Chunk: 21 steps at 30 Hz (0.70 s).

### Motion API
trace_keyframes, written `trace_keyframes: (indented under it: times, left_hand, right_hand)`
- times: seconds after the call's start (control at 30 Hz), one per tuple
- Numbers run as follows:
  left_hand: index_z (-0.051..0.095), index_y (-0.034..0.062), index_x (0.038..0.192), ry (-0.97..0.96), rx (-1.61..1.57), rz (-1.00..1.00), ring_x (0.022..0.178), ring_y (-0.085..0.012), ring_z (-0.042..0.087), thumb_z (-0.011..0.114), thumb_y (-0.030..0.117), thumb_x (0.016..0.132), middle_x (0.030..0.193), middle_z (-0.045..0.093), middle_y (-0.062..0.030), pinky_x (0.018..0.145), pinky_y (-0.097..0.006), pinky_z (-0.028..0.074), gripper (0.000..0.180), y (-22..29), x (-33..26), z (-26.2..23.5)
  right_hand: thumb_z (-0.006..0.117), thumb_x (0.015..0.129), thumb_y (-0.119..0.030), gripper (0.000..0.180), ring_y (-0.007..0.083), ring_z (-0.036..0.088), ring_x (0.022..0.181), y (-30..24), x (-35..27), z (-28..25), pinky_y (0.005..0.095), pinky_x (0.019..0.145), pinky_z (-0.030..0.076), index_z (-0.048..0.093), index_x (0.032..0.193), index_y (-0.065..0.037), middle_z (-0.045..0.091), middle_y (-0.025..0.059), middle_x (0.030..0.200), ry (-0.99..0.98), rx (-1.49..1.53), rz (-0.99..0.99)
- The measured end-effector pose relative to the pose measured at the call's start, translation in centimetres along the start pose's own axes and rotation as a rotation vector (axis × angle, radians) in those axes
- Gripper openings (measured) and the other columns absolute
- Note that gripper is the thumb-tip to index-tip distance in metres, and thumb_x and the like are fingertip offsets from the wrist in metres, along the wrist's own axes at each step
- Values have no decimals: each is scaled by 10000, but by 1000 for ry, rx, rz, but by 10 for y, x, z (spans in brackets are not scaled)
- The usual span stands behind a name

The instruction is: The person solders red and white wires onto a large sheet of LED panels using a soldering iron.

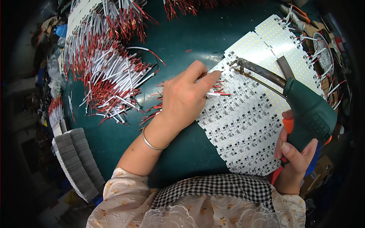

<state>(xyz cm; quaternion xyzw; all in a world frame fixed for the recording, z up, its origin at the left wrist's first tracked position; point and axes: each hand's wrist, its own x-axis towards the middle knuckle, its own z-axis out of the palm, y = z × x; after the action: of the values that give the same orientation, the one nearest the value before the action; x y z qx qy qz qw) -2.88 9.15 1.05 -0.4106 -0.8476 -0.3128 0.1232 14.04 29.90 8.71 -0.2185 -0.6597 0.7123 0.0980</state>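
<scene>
My left hand (pixel 186 97) pinches short white wires with red stripped ends (pixel 218 92) and holds them against a white panel of small circuit boards (pixel 243 121) lying on the dark green table (pixel 182 34). My right hand (pixel 294 155) grips a green pistol-shaped soldering gun (pixel 308 110) with an orange trigger. Its dark metal barrel (pixel 260 71) points left, and the tip hovers over the panel just right of my left fingertips. A silver bangle sits on my left wrist.
A large heap of white-and-red wires (pixel 110 76) covers the table's left half. A stack of grey ribbed strips (pixel 76 159) lies at the lower left. More wired boards and clutter (pixel 323 57) crowd the right edge.
</scene>
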Motion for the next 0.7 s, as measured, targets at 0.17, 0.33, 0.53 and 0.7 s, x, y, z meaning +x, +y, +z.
trace_keyframes:
  times: [0.17, 0.33, 0.53, 0.7]
  left_hand:
    - [709, 79, 981, 43, -40, 3, 606, -197, 604, 616, -138, 588, 762, 583, -54, 510, -307, 482, 459, -3, -2, 2]
    - [709, 79, 986, 11, -39, 21, 601, -194, 600, 615, -135, 585, 758, 586, -56, 509, -305, 482, 464, -3, -1, 0]
    - [711, 78, 977, 33, -15, 22, 601, -191, 602, 638, -120, 595, 760, 589, -56, 507, -305, 481, 436, -1, 0, 0]
    - [709, 70, 968, 28, -73, 24, 610, -189, 612, 644, -124, 610, 763, 589, -61, 508, -304, 483, 412, 0, 1, 2]
  right_hand:
    - [763, 687, -60, 738, 125, 517, 590, -1, -5, -3, 225, 456, 435, 413, 1314, 106, 561, 242, 1191, 10, 65, 97]
    - [753, 685, -40, 729, 129, 521, 596, -1, -5, -4, 226, 458, 442, 412, 1313, 104, 560, 252, 1196, 11, 77, 108]
    - [718, 718, -54, 658, 134, 519, 545, 4, -3, -3, 242, 437, 464, 411, 1269, 134, 570, 225, 1047, -16, 19, 32]
    - [699, 722, 61, 669, 146, 533, 676, 5, -6, -4, 235, 491, 488, 415, 1326, 104, 561, 265, 1208, -42, 56, 78]
